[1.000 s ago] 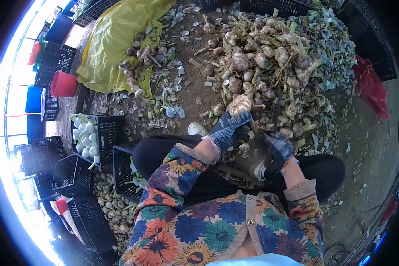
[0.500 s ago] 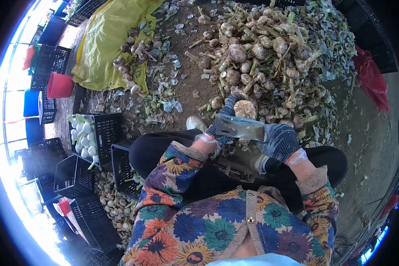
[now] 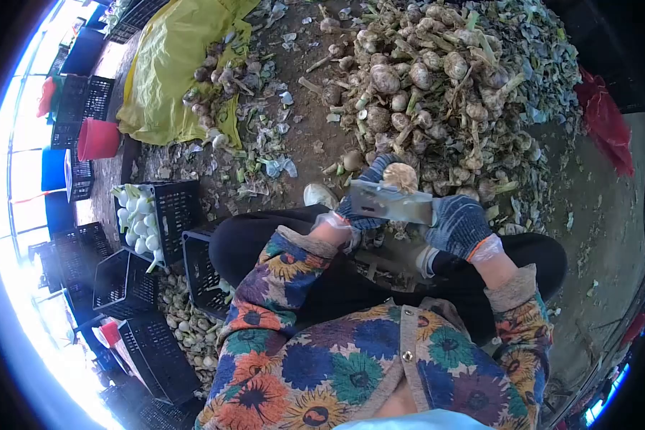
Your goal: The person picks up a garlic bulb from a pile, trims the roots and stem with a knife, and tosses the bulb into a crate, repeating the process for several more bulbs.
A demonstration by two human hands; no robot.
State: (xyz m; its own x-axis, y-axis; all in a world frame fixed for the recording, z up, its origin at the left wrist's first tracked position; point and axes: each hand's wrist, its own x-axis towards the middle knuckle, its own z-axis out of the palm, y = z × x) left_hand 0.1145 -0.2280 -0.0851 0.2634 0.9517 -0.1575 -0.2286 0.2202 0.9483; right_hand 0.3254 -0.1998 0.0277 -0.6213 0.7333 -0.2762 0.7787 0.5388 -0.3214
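Note:
My left hand [image 3: 369, 211], in a dark knit glove with a clear plastic cuff, is closed around a garlic bulb [image 3: 401, 176]. A cleaver-like knife [image 3: 393, 203] with a broad metal blade and a slot near its tip is in my right hand [image 3: 457, 228]. That hand wears a grey-blue glove with an orange band. The blade lies across in front of the bulb and overlaps my left fingers, hiding part of them. Just beyond both hands rises a heap of untrimmed garlic [image 3: 437, 93] with stalks and roots.
Peelings [image 3: 537, 72] cover the ground at the upper right, near a red sack [image 3: 604, 125]. A yellow sheet [image 3: 168, 79] lies upper left with several bulbs. A black crate of white trimmed garlic [image 3: 175, 215] stands left, with loose bulbs [image 3: 191, 326] below and a red bucket [image 3: 98, 139] farther off.
The bulb has tilted in my left hand, so less of its pale flat face shows. The knife has turned slightly and stays in front of it. The view has shifted a little.

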